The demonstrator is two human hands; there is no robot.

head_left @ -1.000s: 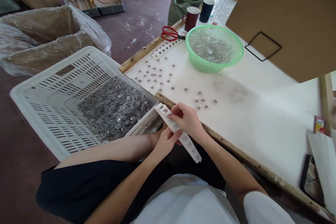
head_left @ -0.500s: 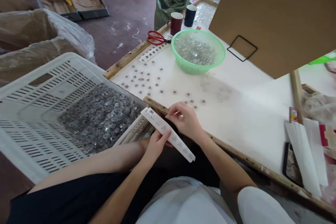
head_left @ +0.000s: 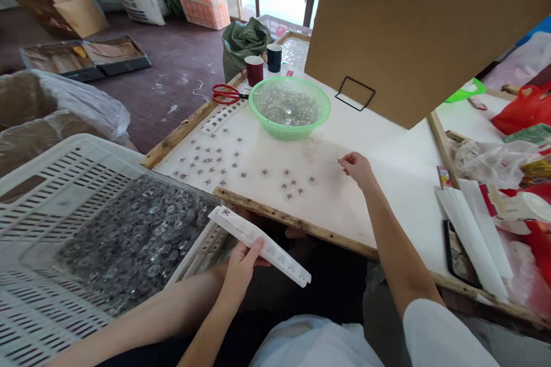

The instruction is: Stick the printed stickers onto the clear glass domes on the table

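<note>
My left hand [head_left: 241,266] grips a white strip of stickers [head_left: 275,251], thumb on top, tilted over my lap just off the table's wooden edge. A dark printed mark shows at its far end. My right hand [head_left: 356,167] is over the white table [head_left: 331,212], fingertips pinched on a small clear piece [head_left: 338,162] that is too small to make out fully. To its left, several small dark-marked clear pieces [head_left: 207,159] lie scattered on the tabletop. Beyond them stands a green basket [head_left: 289,133] full of clear pieces.
A white crate [head_left: 86,152] with many clear discs stands at my left. Red-handled scissors [head_left: 226,94], a maroon mug [head_left: 253,71] and a dark blue mug [head_left: 274,58] sit at the back. A cardboard sheet [head_left: 413,34] overhangs the right side; a phone [head_left: 460,255] lies near paper strips.
My right hand has moved from beside the strip, out to the right over the table, with a small clear piece in its fingertips. My left hand still holds the strip. The view has shifted.
</note>
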